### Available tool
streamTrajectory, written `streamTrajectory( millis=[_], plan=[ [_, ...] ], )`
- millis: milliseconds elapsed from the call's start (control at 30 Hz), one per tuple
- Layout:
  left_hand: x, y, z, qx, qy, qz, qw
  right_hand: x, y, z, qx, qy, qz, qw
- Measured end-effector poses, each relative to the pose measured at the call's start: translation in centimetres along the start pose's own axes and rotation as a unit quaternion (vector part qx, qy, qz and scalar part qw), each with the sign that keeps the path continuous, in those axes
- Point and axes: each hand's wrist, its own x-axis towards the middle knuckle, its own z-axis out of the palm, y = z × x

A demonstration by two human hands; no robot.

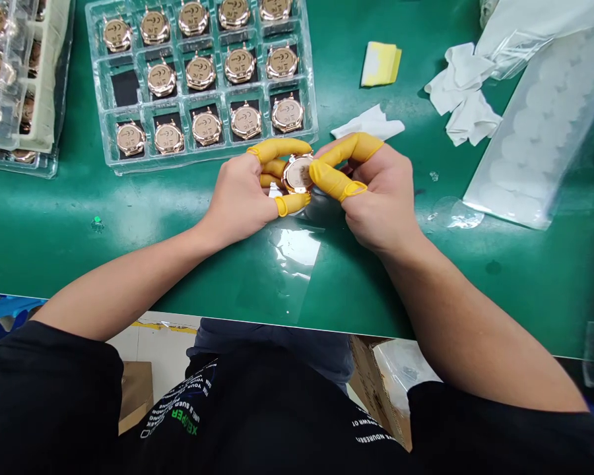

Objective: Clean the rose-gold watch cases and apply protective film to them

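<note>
watch case pinched between both hands

the left hand (242,191) and the right hand (381,198) meet over the middle of the green mat (79,218), both closed on one rose-gold watch case (297,173). fingers (277,148) in yellow rubber cots pinch it by the rim from each side. its printed back faces the camera, and it is held just above the mat.

it looks small, rigid and fairly light, with a polished finish that would likely slip on bare skin and mark easily. the cots probably add grip and keep prints off. the edge and the short lugs seem the safest places to hold, rather than the flat faces.

under the hands lies a loose clear film (297,254), glossy and limp. just beyond the fingertips sits a clear tray (93,66) of like cases, one per pocket, with one pocket (125,87) bare. its near wall is the closest thing to knock. more stacked trays (10,72) stand at the far left. to the right are a folded yellow pad (380,64), crumpled white wipes (462,92), a backing sheet of round clear discs (539,125) and one loose disc (458,214) on the mat.
</note>
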Motion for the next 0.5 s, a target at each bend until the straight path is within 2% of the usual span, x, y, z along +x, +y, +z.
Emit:
streamTrajectory(
  millis=[233, 500],
  plan=[
    [-0.03, -0.26, 0.01, 0.03, 0.001, 0.015, 0.999, -0.09, 0.36, 0.01, -0.006, 0.005, 0.004, 1.0],
    [-0.18, 0.07, 0.09, 0.009, 0.006, -0.003, 1.0, -0.21, -0.32, 0.16, -0.051, 0.007, 0.014, 0.999]
  ],
)
